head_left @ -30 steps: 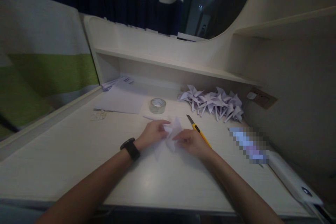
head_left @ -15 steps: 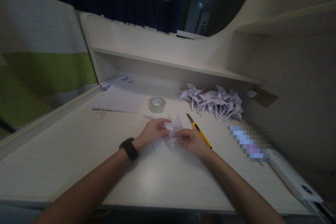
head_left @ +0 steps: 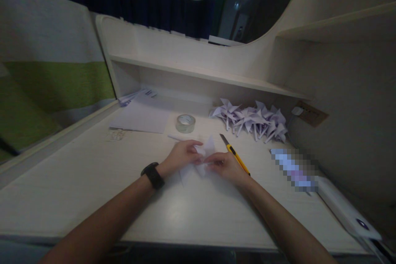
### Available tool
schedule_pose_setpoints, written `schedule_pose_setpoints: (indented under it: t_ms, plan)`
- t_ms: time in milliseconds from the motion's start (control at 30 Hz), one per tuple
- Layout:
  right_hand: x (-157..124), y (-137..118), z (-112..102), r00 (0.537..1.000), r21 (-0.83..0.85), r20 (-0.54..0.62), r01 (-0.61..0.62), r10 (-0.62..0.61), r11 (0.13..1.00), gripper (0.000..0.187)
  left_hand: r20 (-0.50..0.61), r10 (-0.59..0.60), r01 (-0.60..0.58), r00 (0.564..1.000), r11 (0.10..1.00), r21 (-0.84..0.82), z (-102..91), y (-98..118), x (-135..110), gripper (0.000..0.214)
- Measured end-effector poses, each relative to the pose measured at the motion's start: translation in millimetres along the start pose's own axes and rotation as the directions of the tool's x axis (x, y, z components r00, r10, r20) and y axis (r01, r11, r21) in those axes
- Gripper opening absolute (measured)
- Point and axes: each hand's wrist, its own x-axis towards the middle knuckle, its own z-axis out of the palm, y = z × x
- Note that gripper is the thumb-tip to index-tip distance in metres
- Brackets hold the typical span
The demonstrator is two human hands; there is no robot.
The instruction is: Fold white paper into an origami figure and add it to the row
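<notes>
Between my two hands is a white paper pinwheel (head_left: 209, 145), its folded blades partly hidden by my fingers. My left hand (head_left: 184, 152), with a black watch on the wrist, pinches it from the left. From the right, the fingertips of my right hand (head_left: 227, 166) close on the paper near its middle. A yellow utility knife (head_left: 237, 158) with its blade out lies just beside my right hand. Beyond my left hand stands a roll of clear tape (head_left: 185, 124). A thin white paper piece (head_left: 175, 137) pokes out behind my left hand.
Several finished paper pinwheels (head_left: 250, 117) are heaped at the back right under the shelf (head_left: 198, 75). White paper sheets (head_left: 140, 115) lie at the back left, with small pale bits (head_left: 116, 135) before them. A blurred-out object (head_left: 292, 169) and a white device (head_left: 346, 206) are at right.
Almost nothing differs. Both hands keep their grip on the paper pinwheel, and the whole view has shifted very slightly.
</notes>
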Motion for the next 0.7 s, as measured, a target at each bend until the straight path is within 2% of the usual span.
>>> schedule_pose_setpoints:
  t_ms: [167, 367, 567, 700]
  plan:
    - [0.3, 2.0, 1.3, 1.000, 0.001, -0.010, -0.011, 0.011, 1.000, 0.018, 0.027, 0.021, -0.020, 0.999, 1.000, -0.024, 0.2, 0.4, -1.0, 0.051]
    - [1.1, -0.1, 1.5, 0.999, -0.011, -0.040, -0.004, 0.003, 1.000, 0.020, 0.027, -0.017, 0.018, 0.999, 0.999, -0.044, -0.6, 2.1, -1.5, 0.058]
    - [3.3, -4.2, -1.6, 0.992, 0.074, -0.068, 0.107, -0.102, 0.991, 0.025, 0.039, -0.014, 0.017, 0.999, 0.997, -0.072, -2.4, 4.0, -3.0, 0.061]
    - [2.8, -3.7, -1.4, 0.999, 0.103, -0.035, 0.011, -0.007, 0.995, 0.028, 0.052, 0.010, -0.004, 0.999, 0.995, -0.104, -2.5, 1.8, -1.4, 0.060]
